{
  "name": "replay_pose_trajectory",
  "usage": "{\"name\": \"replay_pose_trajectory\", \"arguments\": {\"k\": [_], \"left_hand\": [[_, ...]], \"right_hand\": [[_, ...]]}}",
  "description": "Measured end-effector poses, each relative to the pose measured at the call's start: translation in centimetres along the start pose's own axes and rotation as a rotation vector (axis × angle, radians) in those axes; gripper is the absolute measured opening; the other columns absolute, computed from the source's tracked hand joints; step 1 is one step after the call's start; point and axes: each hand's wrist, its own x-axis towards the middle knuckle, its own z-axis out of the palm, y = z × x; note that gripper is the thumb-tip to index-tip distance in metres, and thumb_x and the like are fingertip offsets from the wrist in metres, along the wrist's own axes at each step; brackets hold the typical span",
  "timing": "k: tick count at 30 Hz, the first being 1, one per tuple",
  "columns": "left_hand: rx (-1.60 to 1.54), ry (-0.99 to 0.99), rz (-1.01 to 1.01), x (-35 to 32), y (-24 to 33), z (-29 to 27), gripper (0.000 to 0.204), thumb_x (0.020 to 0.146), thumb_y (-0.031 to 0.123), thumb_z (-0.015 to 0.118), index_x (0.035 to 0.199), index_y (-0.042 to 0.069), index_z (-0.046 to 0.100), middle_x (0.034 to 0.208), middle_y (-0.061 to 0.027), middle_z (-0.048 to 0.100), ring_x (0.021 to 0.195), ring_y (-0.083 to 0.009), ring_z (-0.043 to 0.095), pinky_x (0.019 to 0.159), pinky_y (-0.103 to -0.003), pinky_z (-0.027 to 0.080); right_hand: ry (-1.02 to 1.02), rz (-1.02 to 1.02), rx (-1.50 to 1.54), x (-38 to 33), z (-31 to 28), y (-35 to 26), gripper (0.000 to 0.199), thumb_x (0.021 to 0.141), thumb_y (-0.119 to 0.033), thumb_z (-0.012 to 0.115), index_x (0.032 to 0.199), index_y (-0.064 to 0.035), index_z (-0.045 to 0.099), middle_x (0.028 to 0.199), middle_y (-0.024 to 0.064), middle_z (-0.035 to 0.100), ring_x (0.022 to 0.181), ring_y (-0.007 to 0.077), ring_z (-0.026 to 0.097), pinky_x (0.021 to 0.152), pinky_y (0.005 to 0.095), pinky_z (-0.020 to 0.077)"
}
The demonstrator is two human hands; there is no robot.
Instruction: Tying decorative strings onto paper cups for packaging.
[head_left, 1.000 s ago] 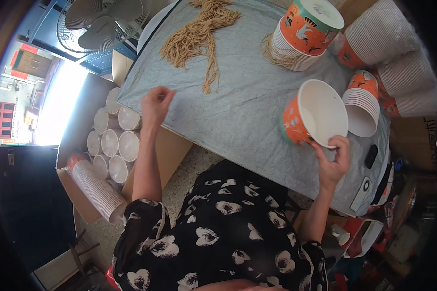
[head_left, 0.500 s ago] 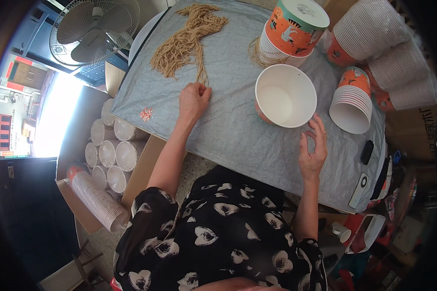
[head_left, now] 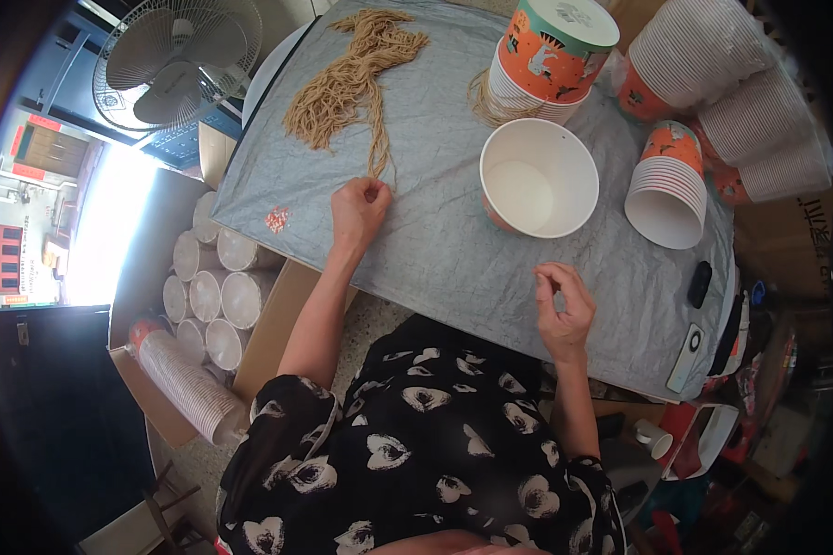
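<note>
The left hand (head_left: pixel 360 215) is pinched at the loose end of the string (head_left: pixel 356 79), which lies by the far-left part of the table; its fingertips hide whether a strand is caught. The right hand (head_left: pixel 565 310) is half open over the near edge, fingers bent, nothing visible in it. Just beyond it stands a tub (head_left: pixel 539 185), mouth up, its printed side mostly hidden. String loops beside the upturned stack (head_left: pixel 560 60) toward the far edge are partly covered by it. Plastic blurs the wrapped cups (head_left: pixel 740 102) at the right edge; the far edge is partly cut off. A red-and-white patch (head_left: pixel 277 219) near the left corner is too small to make out.

Wrinkled grey cloth covers the table (head_left: pixel 435 250). A smaller cup stack (head_left: pixel 666 190) lies tilted near the right edge. Past the left corner, a carton (head_left: pixel 273 324) holds cups; a fan (head_left: pixel 178 65) stands beyond, beside an overexposed doorway.
</note>
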Motion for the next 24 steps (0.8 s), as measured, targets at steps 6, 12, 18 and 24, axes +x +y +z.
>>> {"name": "replay_pose_trajectory", "arguments": {"k": [6,12,18,24], "left_hand": [[0.057,0.042,0.115,2.4,-0.9,2.2,0.022,0.084,0.022,0.076,0.087,0.0,0.076,0.073,-0.0145,0.072,0.065,-0.0233,0.071,0.065,-0.034,0.055],[0.129,0.041,0.015,3.1,-1.3,2.6,0.02,0.084,0.02,0.074,0.085,-0.001,0.075,0.069,-0.0121,0.072,0.062,-0.021,0.071,0.064,-0.032,0.055],[-0.266,-0.154,-0.243,0.8,-0.8,0.5,0.017,0.087,0.016,0.073,0.086,-0.001,0.075,0.069,-0.0036,0.072,0.063,-0.0062,0.066,0.058,-0.022,0.048],[-0.28,-0.208,-0.282,-3.2,0.1,-1.1,0.017,0.087,0.016,0.073,0.084,-0.001,0.074,0.068,-0.0034,0.071,0.063,-0.0069,0.065,0.06,-0.022,0.05]], "right_hand": [[-0.125,-0.01,0.022,-0.3,1.5,-0.8,0.014,0.088,0.007,0.068,0.101,0.0026,0.067,0.096,0.0126,0.069,0.076,0.0201,0.067,0.064,0.0284,0.0549],[-0.174,-0.037,-0.011,-1.4,1.5,-0.7,0.014,0.085,0.006,0.07,0.099,0.0017,0.067,0.095,0.0142,0.07,0.075,0.0252,0.069,0.063,0.0314,0.0556],[-0.187,0.003,-0.01,-2.0,1.5,-0.2,0.015,0.084,0.005,0.07,0.098,0.0004,0.067,0.094,0.0136,0.07,0.077,0.0273,0.07,0.065,0.0326,0.0557],[-0.238,0.027,0.003,-2.0,2.1,0.0,0.015,0.084,0.004,0.071,0.098,0.0001,0.067,0.092,0.013,0.07,0.076,0.0278,0.069,0.065,0.0327,0.0553]]}}
